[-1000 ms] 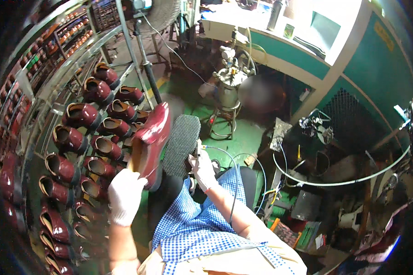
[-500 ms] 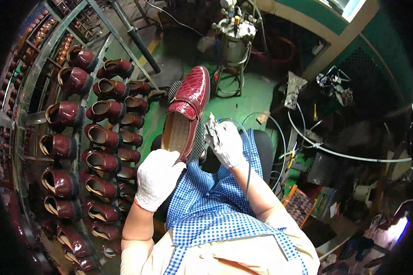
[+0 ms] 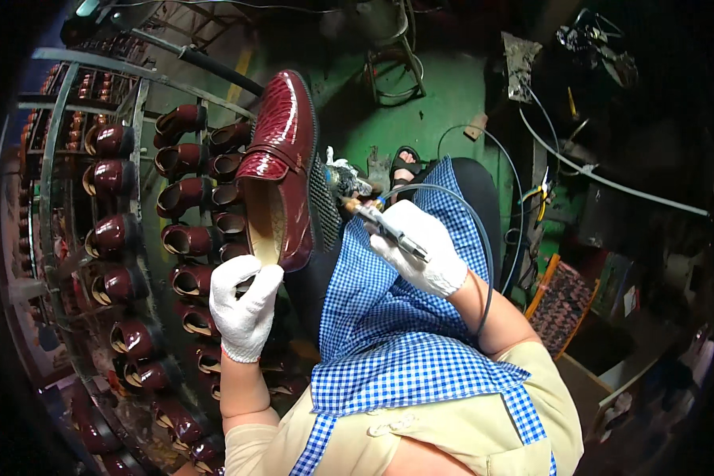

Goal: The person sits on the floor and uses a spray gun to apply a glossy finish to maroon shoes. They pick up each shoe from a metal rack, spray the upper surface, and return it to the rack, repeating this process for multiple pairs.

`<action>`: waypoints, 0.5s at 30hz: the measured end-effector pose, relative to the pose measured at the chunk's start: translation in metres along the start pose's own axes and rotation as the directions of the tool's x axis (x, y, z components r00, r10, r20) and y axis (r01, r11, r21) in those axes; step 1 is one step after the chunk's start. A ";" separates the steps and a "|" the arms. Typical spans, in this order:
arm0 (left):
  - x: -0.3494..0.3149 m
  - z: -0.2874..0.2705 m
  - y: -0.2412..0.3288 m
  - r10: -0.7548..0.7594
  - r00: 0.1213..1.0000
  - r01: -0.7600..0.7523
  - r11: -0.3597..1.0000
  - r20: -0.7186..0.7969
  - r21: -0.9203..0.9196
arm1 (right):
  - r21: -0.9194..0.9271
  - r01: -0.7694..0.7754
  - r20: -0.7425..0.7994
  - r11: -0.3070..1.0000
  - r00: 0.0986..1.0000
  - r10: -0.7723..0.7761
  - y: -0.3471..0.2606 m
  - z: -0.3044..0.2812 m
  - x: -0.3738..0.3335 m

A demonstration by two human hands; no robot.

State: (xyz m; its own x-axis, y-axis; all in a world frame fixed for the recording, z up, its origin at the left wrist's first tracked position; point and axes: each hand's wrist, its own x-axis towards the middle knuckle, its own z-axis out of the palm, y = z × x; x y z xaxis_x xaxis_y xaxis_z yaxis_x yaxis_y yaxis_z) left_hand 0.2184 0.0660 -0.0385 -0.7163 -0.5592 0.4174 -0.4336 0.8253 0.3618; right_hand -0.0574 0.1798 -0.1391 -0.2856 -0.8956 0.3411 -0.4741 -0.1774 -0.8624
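Loafer [image 3: 288, 165] pinched by left grip [image 3: 244, 308], hose-fed tool [image 3: 393, 229] clasped by right grip [image 3: 425, 252]

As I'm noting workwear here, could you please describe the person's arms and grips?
The left grip and right grip wear close-fitting white knitted gloves, with a thin reddish edge at the left cuff. The forearms are bare below short, cream-coloured sleeves.

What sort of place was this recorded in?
Probably a shoe factory or workshop: a metal rack holds rows of dark red shoes, the gloved left hand grips a similar loafer, and the right hand holds a hose-fed tool.
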 end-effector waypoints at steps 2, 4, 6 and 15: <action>-0.002 -0.002 -0.002 -0.016 0.999 0.014 1.000 0.051 0.027 | 0.139 0.021 0.005 0.990 1.000 -0.022 -0.002 0.001 -0.005; -0.004 -0.003 -0.006 -0.024 0.998 0.021 0.999 0.065 0.050 | 0.223 0.030 0.001 0.974 1.000 -0.031 -0.003 0.005 -0.007; -0.013 -0.002 -0.011 -0.090 0.994 0.090 0.996 0.062 0.014 | 0.211 0.032 0.033 0.977 0.999 -0.039 -0.003 0.008 -0.007; -0.014 -0.005 -0.016 -0.151 0.986 0.157 0.983 0.067 -0.094 | 0.201 0.082 -0.055 0.976 0.996 -0.072 -0.005 0.025 -0.003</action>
State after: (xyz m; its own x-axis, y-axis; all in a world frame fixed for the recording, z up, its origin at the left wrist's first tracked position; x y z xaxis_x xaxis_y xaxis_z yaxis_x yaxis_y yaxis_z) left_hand 0.2383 0.0601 -0.0464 -0.6774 -0.6712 0.3010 -0.4877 0.7162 0.4993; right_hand -0.0335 0.1728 -0.1452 -0.2958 -0.8568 0.4223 -0.3185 -0.3283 -0.8892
